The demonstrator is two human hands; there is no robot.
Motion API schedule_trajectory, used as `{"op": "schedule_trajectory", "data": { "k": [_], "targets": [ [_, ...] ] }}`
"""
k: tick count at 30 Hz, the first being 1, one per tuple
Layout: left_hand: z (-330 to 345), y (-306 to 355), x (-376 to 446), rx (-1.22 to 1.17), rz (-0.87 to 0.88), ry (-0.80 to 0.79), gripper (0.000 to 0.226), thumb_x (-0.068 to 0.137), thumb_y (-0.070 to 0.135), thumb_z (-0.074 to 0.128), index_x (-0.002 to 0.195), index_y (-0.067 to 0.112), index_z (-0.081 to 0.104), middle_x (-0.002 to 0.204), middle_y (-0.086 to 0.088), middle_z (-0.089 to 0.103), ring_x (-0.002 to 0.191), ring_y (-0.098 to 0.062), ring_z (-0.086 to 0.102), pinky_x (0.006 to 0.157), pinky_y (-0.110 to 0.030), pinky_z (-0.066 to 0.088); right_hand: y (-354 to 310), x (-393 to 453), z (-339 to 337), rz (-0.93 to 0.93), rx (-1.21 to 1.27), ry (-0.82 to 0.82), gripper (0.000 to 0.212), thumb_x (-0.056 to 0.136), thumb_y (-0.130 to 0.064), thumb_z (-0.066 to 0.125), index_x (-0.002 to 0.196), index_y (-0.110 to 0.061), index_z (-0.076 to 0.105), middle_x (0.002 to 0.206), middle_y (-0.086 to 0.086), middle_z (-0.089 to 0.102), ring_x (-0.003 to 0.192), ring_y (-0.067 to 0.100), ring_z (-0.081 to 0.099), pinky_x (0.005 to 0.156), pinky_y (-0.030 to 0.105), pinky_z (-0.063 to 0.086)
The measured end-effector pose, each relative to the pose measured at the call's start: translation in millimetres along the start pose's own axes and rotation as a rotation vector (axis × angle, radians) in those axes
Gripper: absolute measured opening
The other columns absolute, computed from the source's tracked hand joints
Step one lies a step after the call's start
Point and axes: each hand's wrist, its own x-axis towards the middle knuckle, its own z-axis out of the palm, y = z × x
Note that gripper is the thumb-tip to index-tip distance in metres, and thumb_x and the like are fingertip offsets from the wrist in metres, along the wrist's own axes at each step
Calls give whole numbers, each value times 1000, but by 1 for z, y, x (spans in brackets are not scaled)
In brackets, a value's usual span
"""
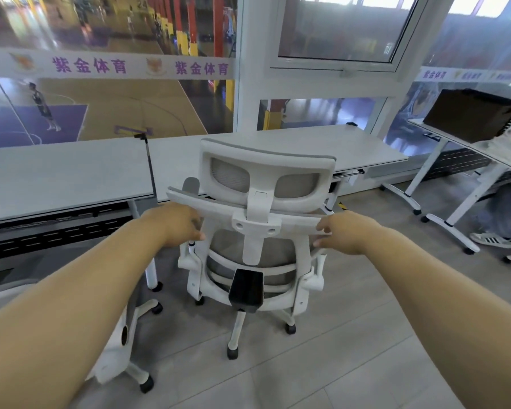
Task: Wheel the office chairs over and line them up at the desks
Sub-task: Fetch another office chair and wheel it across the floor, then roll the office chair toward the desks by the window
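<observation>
Both hands, left hand (179,224) and right hand (338,233), grip the white mesh office chair's (264,225) backrest, steering it toward the worktop (351,149); squaring it up likely comes next.

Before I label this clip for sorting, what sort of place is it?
Probably an office or workroom overlooking an indoor basketball court. White desks line the glass wall, a white mesh office chair faces them, and the court lies beyond the glass.

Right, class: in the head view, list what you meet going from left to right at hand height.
left desk → left hand → office chair → right hand → person's shoe
</observation>
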Motion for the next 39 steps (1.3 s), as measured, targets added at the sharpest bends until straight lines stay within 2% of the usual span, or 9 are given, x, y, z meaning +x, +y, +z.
{"op": "schedule_trajectory", "data": {
  "k": [2,5,10,18,23,28,32,35,39],
  "targets": [
    [4,3,-23,19,-22,-25,31,83,51,58,105,29,62,100,8,56,93,-14,52,89,-39,47,1,-8,3,-68,-52,-37,38,87,-50,52,116,-25,56,109,-2,56,107,18,51,84,35,42],
    [14,8,-59,23,-84,-33,36,83,52,57,104,24,63,105,2,62,96,-18,57,87,-39,48,4,-18,9,-147,-102,-37,43,83,-57,51,118,-33,54,118,-6,58,116,19,48,89,37,41],
    [39,25,-127,0,-225,-16,40,83,54,57,112,26,60,112,4,60,98,-17,56,88,-38,48,-2,-42,21,-311,-144,-57,49,86,-51,54,128,-25,51,125,-4,56,114,20,50,95,36,42],
    [94,64,-272,-154,-469,2,39,86,50,55,112,21,61,113,4,58,99,-17,53,83,-32,43,-36,-109,41,-597,-315,-16,43,86,-52,53,118,-23,55,115,-3,59,99,19,54,86,38,47],
    [121,76,-380,-235,-656,47,41,85,51,55,116,24,60,108,5,59,99,-17,54,82,-31,43,-80,-167,53,-763,-365,-23,39,88,-50,51,117,-25,55,119,-2,57,104,21,53,86,36,46],
    [138,87,-498,-304,-867,90,36,85,50,57,102,18,60,106,-1,59,96,-21,53,87,-36,46,-138,-244,70,-945,-395,3,45,89,-46,52,129,-26,49,126,-3,54,112,22,52,87,33,44],
    [162,96,-604,-346,-1045,157,45,82,54,59,116,24,58,116,0,59,103,-22,55,92,-41,47,-190,-317,91,-1119,-415,15,22,87,-46,53,105,-35,57,105,-7,58,100,22,53,82,35,45],
    [185,105,-689,-326,-1147,156,50,81,58,58,121,28,54,120,2,59,107,-21,54,93,-40,47,-228,-385,109,-1215,-441,32,44,89,-46,52,130,-29,48,126,-2,54,110,22,52,82,32,43],
    [219,126,-800,-335,-1275,148,48,83,57,55,123,31,52,122,2,56,109,-22,53,90,-38,46,-278,-477,140,-1372,-499,66,46,90,-45,52,131,-24,47,127,2,54,112,24,51,89,35,45]
  ]
}}
